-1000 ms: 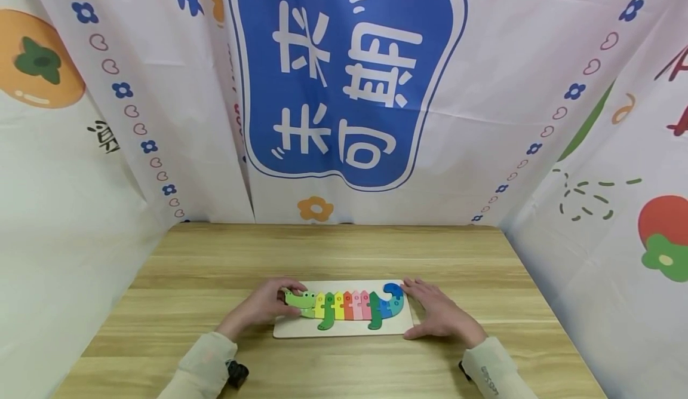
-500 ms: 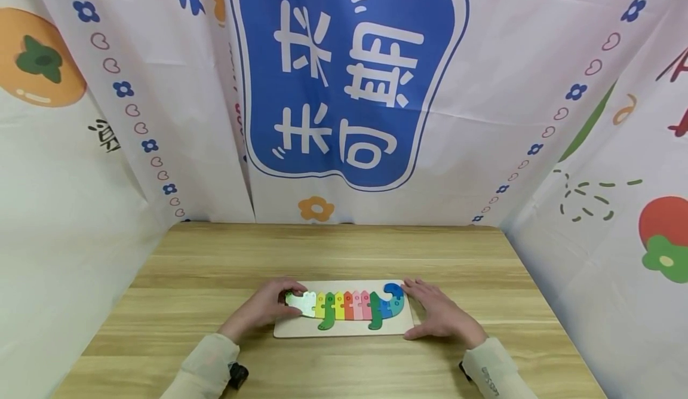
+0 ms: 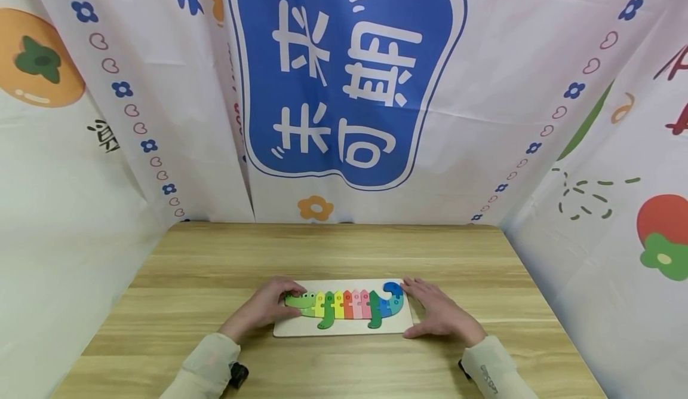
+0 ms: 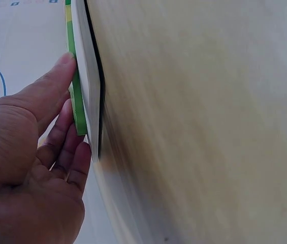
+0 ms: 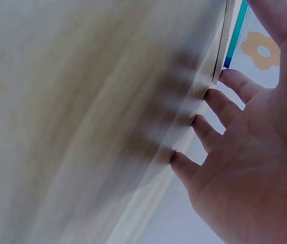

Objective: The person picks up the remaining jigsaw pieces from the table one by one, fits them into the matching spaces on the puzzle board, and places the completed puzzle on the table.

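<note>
A wooden crocodile puzzle on a pale board [image 3: 349, 328] lies on the table, its body made of yellow, orange, pink, green and blue pieces [image 3: 347, 305]. At its left end my left hand [image 3: 263, 306] holds the green crocodile head piece [image 3: 302, 301] between thumb and fingers. The left wrist view shows the thumb [image 4: 57, 76] against the green piece's edge, with other fingers at the board's end. My right hand [image 3: 438, 309] spreads at the board's right end. In the right wrist view, its straight fingertips touch the tabletop, one of them at the board's corner [image 5: 218, 61].
The wood-grain table [image 3: 344, 249] extends around the board on all sides. Behind it hangs a printed white cloth [image 3: 317, 199], with more printed cloth at left and right. A black strap device [image 3: 238, 375] sits on the left wrist.
The green head piece looked tilted and flashed with glare half a second ago; now it lies level with the body pieces. Both hands have stayed almost in place.
</note>
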Tool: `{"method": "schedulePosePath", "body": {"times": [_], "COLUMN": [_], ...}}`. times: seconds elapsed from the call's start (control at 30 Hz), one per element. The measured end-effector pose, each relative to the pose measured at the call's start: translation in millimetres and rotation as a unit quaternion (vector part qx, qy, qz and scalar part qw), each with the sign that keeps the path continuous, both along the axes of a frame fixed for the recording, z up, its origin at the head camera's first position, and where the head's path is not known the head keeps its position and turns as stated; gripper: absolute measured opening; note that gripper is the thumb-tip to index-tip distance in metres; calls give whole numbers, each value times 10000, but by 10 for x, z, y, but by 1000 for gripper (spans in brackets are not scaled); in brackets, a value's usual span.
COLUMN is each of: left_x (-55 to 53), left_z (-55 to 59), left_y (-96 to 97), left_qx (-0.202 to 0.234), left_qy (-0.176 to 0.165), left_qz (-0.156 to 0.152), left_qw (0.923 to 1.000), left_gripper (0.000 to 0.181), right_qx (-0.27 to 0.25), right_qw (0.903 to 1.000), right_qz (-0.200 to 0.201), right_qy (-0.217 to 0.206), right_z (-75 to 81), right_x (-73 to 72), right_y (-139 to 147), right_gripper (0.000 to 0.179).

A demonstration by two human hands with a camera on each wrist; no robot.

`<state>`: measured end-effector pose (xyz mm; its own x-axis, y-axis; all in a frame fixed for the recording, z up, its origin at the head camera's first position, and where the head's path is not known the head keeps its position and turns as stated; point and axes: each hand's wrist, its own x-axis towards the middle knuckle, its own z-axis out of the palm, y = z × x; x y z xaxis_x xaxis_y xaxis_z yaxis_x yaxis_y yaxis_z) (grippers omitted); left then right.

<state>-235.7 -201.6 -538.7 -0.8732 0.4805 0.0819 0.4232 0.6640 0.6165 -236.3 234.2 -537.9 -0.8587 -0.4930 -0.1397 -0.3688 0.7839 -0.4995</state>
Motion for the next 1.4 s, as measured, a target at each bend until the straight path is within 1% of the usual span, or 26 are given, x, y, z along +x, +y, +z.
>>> {"method": "schedulePosePath", "body": {"times": [0.13, 0.4, 0.87, 1.2, 1.4], "left_x": [-2, 13, 35, 40, 52], "left_z": [-6, 19, 30, 31, 34], "left_y": [-3, 4, 2, -5, -6], "left_qx": [-64, -144, -132, -134, -161], "left_qy": [48, -29, -136, -68, -58], "left_qz": [-15, -47, 52, -1, 28], "left_qw": [10000, 9999, 9998, 9999, 9999], "left_gripper": [38, 38, 39, 40, 40], "right_qx": [-3, 15, -30, 7, 23], "right_qw": [10000, 10000, 10000, 10000, 10000], "right_qz": [-15, -13, 38, 36, 20], "right_qy": [-4, 25, 67, 62, 32], "right_z": [9, -11, -20, -29, -36], "right_x": [0, -5, -12, -10, -6], "right_y": [0, 9, 7, 8, 9], "right_gripper": [109, 110, 109, 110, 110]}}
